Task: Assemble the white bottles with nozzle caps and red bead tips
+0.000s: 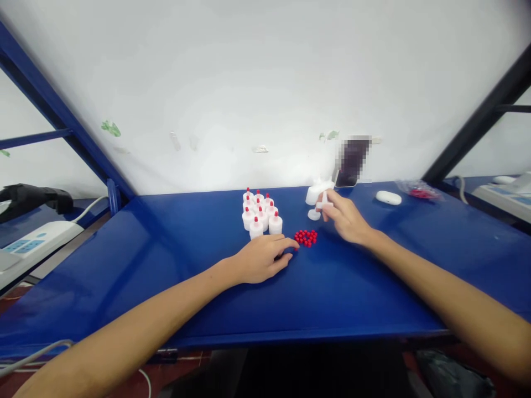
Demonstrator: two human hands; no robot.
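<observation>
My right hand (347,219) pinches a white pointed nozzle cap (324,201) above the blue table. Just below it lies a round white piece (314,214), and several white plastic pieces (316,193) are grouped behind, partly hidden by my fingers. My left hand (262,258) rests on the table, thumb and index finger apart. Its index fingertip reaches a small red tip cap (296,249) at the edge of a loose pile of red tip caps (306,237). Beyond that hand, several white bottle caps with red tips (260,213) stand upright in a cluster.
A phone (352,161) leans against the wall at the back. To its right lie a white oval case (389,198) and a clear plastic bag (421,191) with red bits. White devices with cables (37,243) stand at the left. Blue frame posts (62,99) flank the table (199,221).
</observation>
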